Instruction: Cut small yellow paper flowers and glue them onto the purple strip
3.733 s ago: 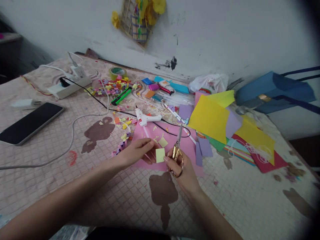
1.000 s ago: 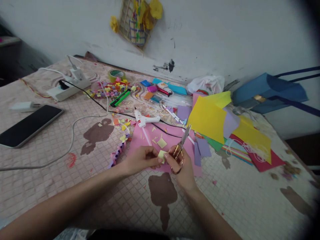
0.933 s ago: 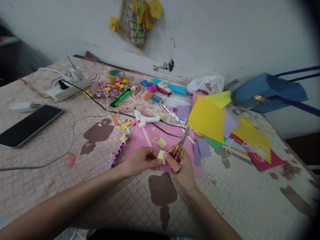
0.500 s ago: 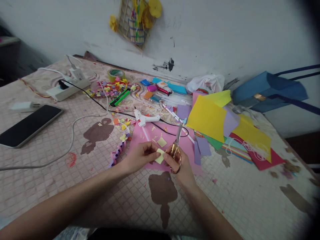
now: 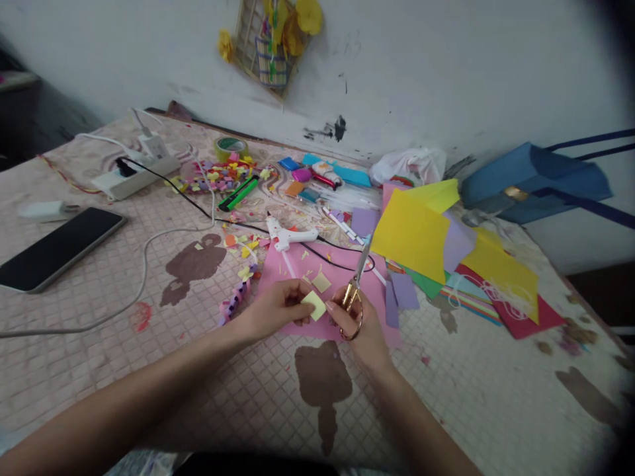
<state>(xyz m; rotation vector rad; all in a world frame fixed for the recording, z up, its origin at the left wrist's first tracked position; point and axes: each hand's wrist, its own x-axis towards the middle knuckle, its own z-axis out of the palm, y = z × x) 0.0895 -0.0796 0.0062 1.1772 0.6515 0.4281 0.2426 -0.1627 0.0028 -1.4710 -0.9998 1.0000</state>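
Between thumb and fingers, my left hand (image 5: pixel 282 305) pinches a small pale-yellow square of paper (image 5: pixel 314 307). My right hand (image 5: pixel 358 324) holds gold-handled scissors (image 5: pixel 353 291), blades pointing up and away from me. The right fingertips are close to the square's right edge; whether they touch it I cannot tell. Both hands are over a pink sheet (image 5: pixel 327 261), where another pale-yellow square (image 5: pixel 321 283) and thin trimmings lie. Just beyond, a white glue gun (image 5: pixel 290 235) rests on the sheet's far edge.
A decorated purple strip (image 5: pixel 237 301) lies left of the sheet. Farther back are cut paper flowers (image 5: pixel 218 175), a green cutter (image 5: pixel 239 193) and a power strip (image 5: pixel 133 178). A phone (image 5: pixel 62 248) lies left; coloured sheets (image 5: pixel 411 228) and a blue bag (image 5: pixel 530 182) are right. Cables cross the table.
My right hand has moved slightly right with the scissors, its fingertips coming away from the paper square. More of the square now shows in my left hand.
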